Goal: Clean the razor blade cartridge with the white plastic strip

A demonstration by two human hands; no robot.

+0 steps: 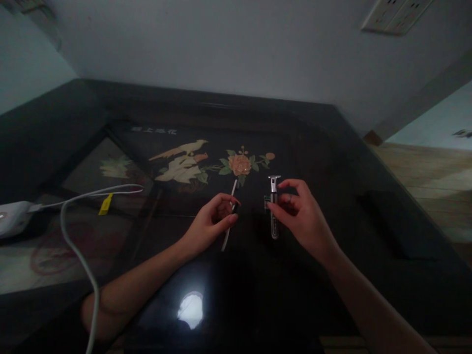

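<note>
Razor (273,206), a silver one with a T-shaped head, stands nearly upright between the fingers of the right hand (300,216), head above the fingertips and handle reaching down below them toward the table (368,196). The right thumb and forefinger pinch it about the middle of the handle, just beneath the head; the other fingers curl loosely behind. A small dark, greenish bit sits on the handle right at the thumb tip; what it is cannot be told.

Just beside it, to the left, the left hand (212,221) is curled with thumb and forefinger closed on a thin white stick (229,216). The stick runs slantwise, its upper end poking out above the fingertips, its lower end below the palm. A small dark piece shows at the fingertips where they grip it; it is too dim to name. The two hands are near each other but not touching, stick and razor apart with a gap between.

Beyond the fingertips, the dark glossy table carries an inlaid picture of a bird (180,160) and a pink flower (239,163). Well off to the left of the left forearm, a white cable (79,255) loops across the table from a white device (13,219) at the edge, with a yellow tag (105,204) on it. Below the wrists a bright lamp glare (191,309) shines off the table.
</note>
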